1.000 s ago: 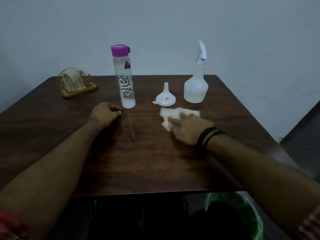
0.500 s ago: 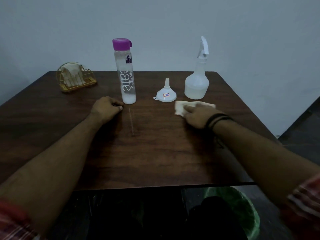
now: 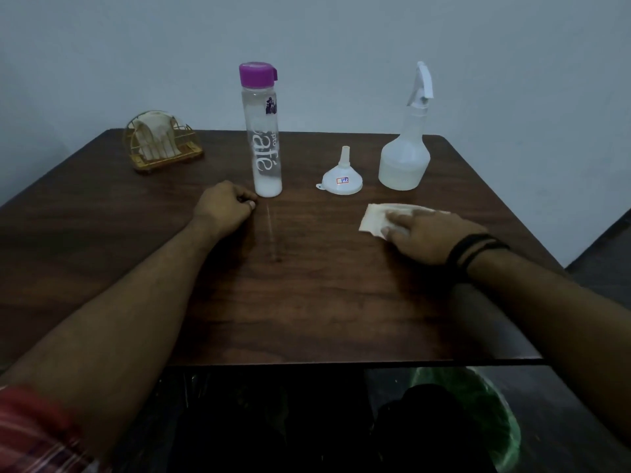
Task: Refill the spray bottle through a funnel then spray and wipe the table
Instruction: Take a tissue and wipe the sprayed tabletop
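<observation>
Your right hand (image 3: 430, 235) lies flat, palm down, on the white tissue (image 3: 377, 218) on the right half of the table (image 3: 307, 302), fingers spread and pressing it to the wood rather than pinching it. Most of the tissue pokes out past your fingertips toward the left and the far edge, and the rest is hidden under your palm. Black bands (image 3: 474, 249) circle that wrist. Straight beyond the tissue, toward the far right corner, the spray bottle (image 3: 404, 162) stands upright with its trigger head on, clear of your hand and of the tissue. Just left of it the white funnel (image 3: 342, 177) sits mouth down, spout up, with a small sticker on its side, near the tissue but not touching it. Your left hand (image 3: 223, 208) is curled into a loose fist, resting on the wood near the table's middle and holding nothing that I can see. Its knuckles sit just beside the base of the tall clear water bottle (image 3: 263, 138) with the purple cap, and I cannot tell whether they touch. Over at the far left corner the gold wire napkin holder (image 3: 160, 145) stands with napkins in it. Below the near edge, on your right, a green bin (image 3: 478, 414) shows on the floor.
</observation>
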Demonstrator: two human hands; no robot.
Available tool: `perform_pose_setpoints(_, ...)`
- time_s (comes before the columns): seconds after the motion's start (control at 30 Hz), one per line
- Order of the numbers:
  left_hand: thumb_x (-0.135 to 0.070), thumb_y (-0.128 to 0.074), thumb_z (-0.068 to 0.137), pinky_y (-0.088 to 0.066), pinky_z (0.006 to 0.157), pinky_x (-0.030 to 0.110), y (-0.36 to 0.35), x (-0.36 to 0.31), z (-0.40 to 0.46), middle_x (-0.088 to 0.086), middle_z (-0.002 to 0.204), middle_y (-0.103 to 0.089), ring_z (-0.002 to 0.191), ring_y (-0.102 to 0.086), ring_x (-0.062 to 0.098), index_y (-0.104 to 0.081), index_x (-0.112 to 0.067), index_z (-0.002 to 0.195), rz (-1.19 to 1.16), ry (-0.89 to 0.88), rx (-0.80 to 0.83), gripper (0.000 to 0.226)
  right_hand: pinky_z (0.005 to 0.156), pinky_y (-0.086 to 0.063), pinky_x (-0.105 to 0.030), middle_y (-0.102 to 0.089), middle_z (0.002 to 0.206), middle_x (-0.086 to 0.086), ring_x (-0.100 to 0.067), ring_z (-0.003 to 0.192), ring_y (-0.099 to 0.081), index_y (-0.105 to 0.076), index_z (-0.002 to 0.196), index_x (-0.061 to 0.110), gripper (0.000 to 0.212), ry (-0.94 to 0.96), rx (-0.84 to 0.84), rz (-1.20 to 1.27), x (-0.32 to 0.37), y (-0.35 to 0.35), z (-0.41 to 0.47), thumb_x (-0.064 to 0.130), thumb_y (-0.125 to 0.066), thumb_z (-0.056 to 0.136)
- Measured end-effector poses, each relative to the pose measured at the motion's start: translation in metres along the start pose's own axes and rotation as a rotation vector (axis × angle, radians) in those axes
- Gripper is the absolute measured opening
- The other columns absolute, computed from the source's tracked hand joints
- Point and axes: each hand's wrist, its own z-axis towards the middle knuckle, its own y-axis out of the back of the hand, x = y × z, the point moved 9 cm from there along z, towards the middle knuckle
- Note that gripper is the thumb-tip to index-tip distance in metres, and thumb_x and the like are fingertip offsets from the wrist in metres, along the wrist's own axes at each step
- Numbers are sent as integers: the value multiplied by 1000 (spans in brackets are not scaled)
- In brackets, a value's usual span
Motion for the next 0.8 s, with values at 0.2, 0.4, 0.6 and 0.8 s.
perform_pose_setpoints(0.2, -22, -61, 97, -46, 100, 32, 0, -1, -2, 2, 129, -69, 117, -62, 21, -73, -19, 122, 6, 27, 2, 28, 114, -33, -59, -33, 161, -11, -39, 144, -37, -30, 154, 41, 60, 159, 0, 2, 93, -13, 20, 58, -24, 96)
perform_pose_setpoints(0.4, -21, -62, 97, -44, 98, 30, -3, 0, -2, 2, 129, -69, 117, -62, 20, -73, -18, 122, 3, 18, -9, 28, 105, -32, -71, -17, 169, 8, -26, 153, -24, -14, 154, 53, 60, 282, -27, -89, 105, -26, -73, 71, -17, 97)
perform_pose_setpoints(0.6, -23, -62, 97, -46, 101, 33, -1, 0, -1, 2, 130, -69, 116, -63, 20, -72, -18, 123, 8, 17, -11, 29, 121, -23, -58, -21, 168, -7, -37, 150, -29, -18, 158, 42, 71, -43, 36, -66, 2, 0, 11, 72, -14, 93)
perform_pose_setpoints(0.8, -22, -62, 97, -45, 98, 31, 0, -2, -3, 4, 130, -68, 117, -62, 22, -73, -18, 122, 15, 14, -14, 28, 112, -21, -73, -10, 171, -2, -38, 153, -20, -12, 156, 48, 71, 203, 25, -70, 115, -19, 13, 67, -10, 87)
